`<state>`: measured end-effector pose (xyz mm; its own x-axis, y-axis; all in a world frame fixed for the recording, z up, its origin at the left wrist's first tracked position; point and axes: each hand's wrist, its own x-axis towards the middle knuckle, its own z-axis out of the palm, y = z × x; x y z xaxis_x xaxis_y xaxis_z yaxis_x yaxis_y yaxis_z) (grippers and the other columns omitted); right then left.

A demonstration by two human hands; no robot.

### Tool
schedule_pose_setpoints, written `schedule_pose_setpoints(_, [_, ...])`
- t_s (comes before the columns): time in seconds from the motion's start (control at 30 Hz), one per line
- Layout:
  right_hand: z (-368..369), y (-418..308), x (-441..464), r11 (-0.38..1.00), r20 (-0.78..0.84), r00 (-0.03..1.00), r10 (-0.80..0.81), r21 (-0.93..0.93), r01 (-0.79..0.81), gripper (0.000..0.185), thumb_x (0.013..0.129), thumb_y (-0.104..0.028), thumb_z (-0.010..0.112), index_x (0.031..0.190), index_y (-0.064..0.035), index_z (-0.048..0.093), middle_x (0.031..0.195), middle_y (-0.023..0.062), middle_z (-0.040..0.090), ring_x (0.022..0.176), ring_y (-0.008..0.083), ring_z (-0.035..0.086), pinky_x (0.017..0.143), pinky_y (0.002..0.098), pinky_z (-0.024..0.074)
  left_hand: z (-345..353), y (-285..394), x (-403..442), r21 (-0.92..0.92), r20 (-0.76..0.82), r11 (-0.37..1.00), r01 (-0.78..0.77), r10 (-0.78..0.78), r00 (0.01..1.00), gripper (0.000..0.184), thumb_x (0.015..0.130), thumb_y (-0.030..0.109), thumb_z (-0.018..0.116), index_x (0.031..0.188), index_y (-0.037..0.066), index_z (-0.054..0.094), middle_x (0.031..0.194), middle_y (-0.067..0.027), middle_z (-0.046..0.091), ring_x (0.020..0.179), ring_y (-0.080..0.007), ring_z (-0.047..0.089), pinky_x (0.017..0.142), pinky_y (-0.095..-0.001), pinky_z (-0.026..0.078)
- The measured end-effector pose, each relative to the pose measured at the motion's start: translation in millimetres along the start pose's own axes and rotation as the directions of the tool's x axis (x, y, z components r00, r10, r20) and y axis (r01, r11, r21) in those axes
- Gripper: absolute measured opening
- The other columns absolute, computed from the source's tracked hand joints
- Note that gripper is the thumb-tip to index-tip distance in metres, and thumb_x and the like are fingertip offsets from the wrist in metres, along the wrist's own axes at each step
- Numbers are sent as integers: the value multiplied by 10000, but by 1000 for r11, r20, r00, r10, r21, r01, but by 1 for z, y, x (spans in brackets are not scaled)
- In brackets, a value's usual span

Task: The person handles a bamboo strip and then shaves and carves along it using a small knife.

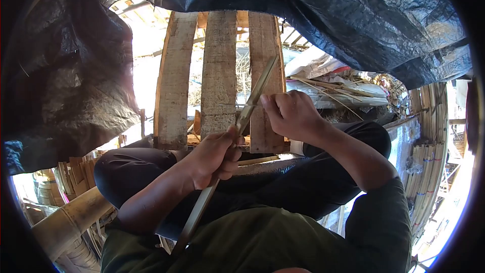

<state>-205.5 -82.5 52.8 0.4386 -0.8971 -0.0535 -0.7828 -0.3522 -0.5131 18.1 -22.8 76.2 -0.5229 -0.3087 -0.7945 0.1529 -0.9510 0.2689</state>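
Observation:
A long, narrow strip that looks like split bamboo (198, 207) runs slantwise from my lap up over the wooden planks. My left hand (217, 157) is wrapped round its middle, with the thumb pointing up along it. Close to the strip's upper part, my right hand (290, 112) is closed, thumb against fingers. A thin sliver crosses the strip at the right fingertips and seems pinched there. Anything else inside either hand is hidden.
Three wooden planks (218, 65) stand in front of my crossed legs. A dark tarp (353, 15) hangs overhead and at the left. A thick bamboo pole (76, 217) lies at lower left. Bundled strips (427, 182) stand at right, with loose strips (333, 90) beyond the planks.

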Motion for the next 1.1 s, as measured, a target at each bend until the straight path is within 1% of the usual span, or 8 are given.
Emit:
schedule_pose_setpoints(0.07, [6, 8, 1, 979, -70, 980, -189, -92, 182, 319, 967, -243, 545, 745, -24, 612, 562, 157, 588, 563, 383, 634, 588, 487, 514, -3, 4, -1, -11, 1, 1000, -11, 11, 1000, 385, 1048, 510, 332, 928, 167, 459, 622, 88, 253, 478, -35, 191, 417, -216, 162])
schedule_pose_setpoints(0.17, [5, 8, 4, 945, -174, 961, -216, 208, 250, 337, 979, -255, 541, 721, -39, 575, 546, 141, 570, 544, 384, 622, 565, 479, 503, -6, 9, -5, -23, 17, 999, -42, 43, 999, 387, 1044, 523, 333, 926, 175, 456, 621, 90, 253, 478, -34, 190, 421, -216, 156])
schedule_pose_setpoints(0.37, [-15, -14, 5, 979, -57, 998, -32, -201, 20, 412, 1008, -307, 477, 684, -68, 565, 493, 86, 539, 432, 296, 589, 465, 462, 495, -3, 5, -4, 4, 9, 997, -75, 75, 997, 384, 1040, 531, 336, 920, 184, 450, 619, 94, 251, 481, -34, 189, 425, -218, 151])
schedule_pose_setpoints(0.47, [-11, -32, 3, 970, 245, 967, 71, -244, -10, 475, 1022, -349, 404, 668, -80, 572, 464, 58, 520, 382, 242, 555, 425, 443, 493, -3, 5, -3, 14, -7, 998, -59, 59, 998, 380, 1042, 527, 337, 921, 184, 450, 622, 93, 255, 483, -34, 191, 423, -218, 152])
schedule_pose_setpoints(0.53, [9, -17, 3, 943, 6, 997, -74, -326, 72, 460, 1004, -289, 441, 603, -92, 553, 422, 43, 482, 312, 205, 498, 349, 379, 455, -2, 3, -4, 22, -9, 999, -38, 38, 999, 378, 1042, 524, 339, 922, 184, 451, 624, 92, 257, 484, -35, 192, 422, -219, 154])
schedule_pose_setpoints(0.77, [10, -26, -1, 933, 25, 998, -49, -355, 55, 550, 979, -330, 424, 505, -87, 564, 414, 60, 513, 372, 236, 569, 410, 403, 506, -3, 2, -4, 14, -1, 1000, -16, 16, 1000, 376, 1054, 501, 312, 921, 180, 457, 629, 82, 279, 490, -39, 202, 428, -220, 165])
schedule_pose_setpoints(0.93, [8, 11, 26, 903, -313, 939, -145, -429, -4, 448, 909, -244, 548, 479, -116, 538, 388, 62, 477, 309, 238, 507, 346, 382, 447, 2, -3, -14, -13, 37, 1000, 6, -5, 999, 388, 1056, 494, 302, 917, 167, 459, 633, 72, 305, 499, -47, 224, 438, -229, 186])
schedule_pose_setpoints(1.1, [16, -12, 6, 915, -104, 992, -71, -402, 24, 483, 955, -295, 480, 527, -95, 577, 435, 73, 529, 373, 239, 568, 382, 392, 478, 5, -4, -14, 13, -25, 1000, 26, -26, 999, 387, 1050, 518, 302, 914, 185, 447, 630, 97, 240, 491, -25, 180, 412, -205, 152])
